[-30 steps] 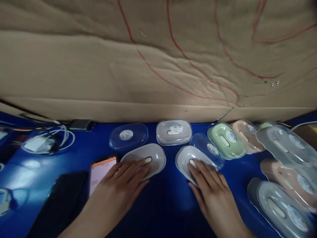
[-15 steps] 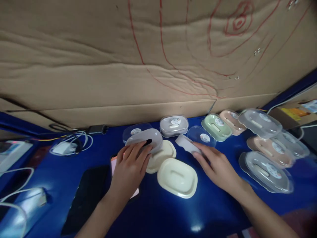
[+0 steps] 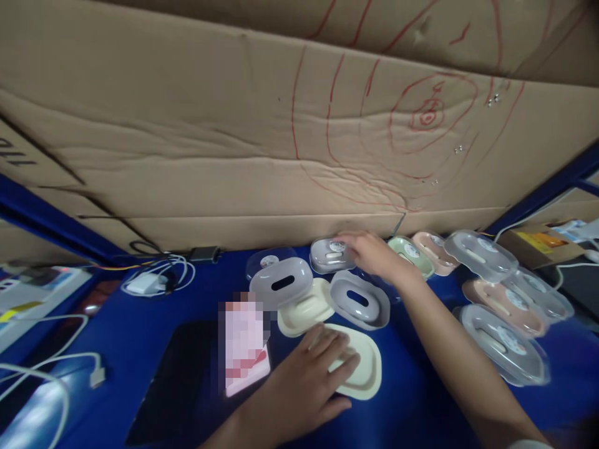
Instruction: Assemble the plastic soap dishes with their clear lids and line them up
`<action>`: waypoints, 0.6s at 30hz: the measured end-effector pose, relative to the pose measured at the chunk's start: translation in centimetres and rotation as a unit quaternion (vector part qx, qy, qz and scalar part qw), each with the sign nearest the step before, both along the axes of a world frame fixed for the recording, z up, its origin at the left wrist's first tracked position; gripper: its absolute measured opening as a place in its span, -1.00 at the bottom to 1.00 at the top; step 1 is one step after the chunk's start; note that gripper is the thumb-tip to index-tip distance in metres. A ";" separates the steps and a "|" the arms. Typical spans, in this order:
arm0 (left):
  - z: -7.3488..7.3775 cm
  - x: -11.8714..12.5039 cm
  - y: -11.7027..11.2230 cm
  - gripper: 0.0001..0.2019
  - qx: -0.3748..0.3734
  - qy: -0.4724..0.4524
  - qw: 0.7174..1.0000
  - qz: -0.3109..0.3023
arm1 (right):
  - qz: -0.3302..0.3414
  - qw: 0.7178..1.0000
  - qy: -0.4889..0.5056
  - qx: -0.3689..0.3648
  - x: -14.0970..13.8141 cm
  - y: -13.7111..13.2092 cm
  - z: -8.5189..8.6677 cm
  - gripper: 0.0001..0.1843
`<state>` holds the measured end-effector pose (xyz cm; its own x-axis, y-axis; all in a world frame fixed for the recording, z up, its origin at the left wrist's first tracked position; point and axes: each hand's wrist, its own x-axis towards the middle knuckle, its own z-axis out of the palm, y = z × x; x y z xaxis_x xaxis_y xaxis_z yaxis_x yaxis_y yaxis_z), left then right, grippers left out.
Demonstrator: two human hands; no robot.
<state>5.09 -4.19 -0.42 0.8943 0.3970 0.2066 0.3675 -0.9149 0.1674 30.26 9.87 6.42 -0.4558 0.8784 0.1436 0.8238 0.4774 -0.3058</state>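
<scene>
Head view: blue tabletop (image 3: 412,386), cardboard (image 3: 187,125) behind; left hand (image 3: 311,377) spread, right hand (image 3: 372,252) grip unclear.

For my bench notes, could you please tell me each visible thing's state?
Smartphone: screen lit
Left open grey dish: slot empty
Right open grey dish: slot empty
Grey dish under right hand: lid on
Green dish: lid on
Rear pink dish: lid on
Front cream tray: loose, left hand over it
White USB cable: near plug unconnected

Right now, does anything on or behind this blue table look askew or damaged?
The leftmost slotted grey shell looks askew, overlapping a clear lid and a cream piece. Behind, the cardboard is creased. I see no spill.
</scene>
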 end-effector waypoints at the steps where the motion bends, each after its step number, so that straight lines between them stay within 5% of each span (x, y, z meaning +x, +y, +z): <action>1: -0.1 0.1 0.0 -0.48 -0.003 0.003 1.000 0.001 | -0.001 1.000 -0.014 -0.017 -0.2 0.4 -0.5 -0.44; 5: -0.4 0.0 0.2 -0.49 -0.016 0.012 1.000 0.007 | -0.009 0.998 -0.052 -0.044 0.0 0.8 -1.8 -0.24; 9: -0.5 0.0 0.4 -0.49 -0.022 0.013 0.999 0.019 | 0.013 0.999 -0.043 -0.031 1.6 0.6 -0.3 -0.48; 12: -0.5 0.0 0.4 -0.52 -0.023 0.005 0.999 0.025 | -0.053 0.997 -0.045 0.025 2.0 -0.4 1.8 -0.63; 14: -0.4 0.0 0.4 -0.52 -0.021 0.001 0.999 0.024 | -0.078 0.994 -0.059 0.047 1.1 -1.7 2.7 -0.67; 18: -0.2 -0.1 0.6 -0.51 -0.020 0.007 1.000 0.018 | 0.014 0.995 -0.099 -0.028 -2.5 -4.0 2.1 -0.68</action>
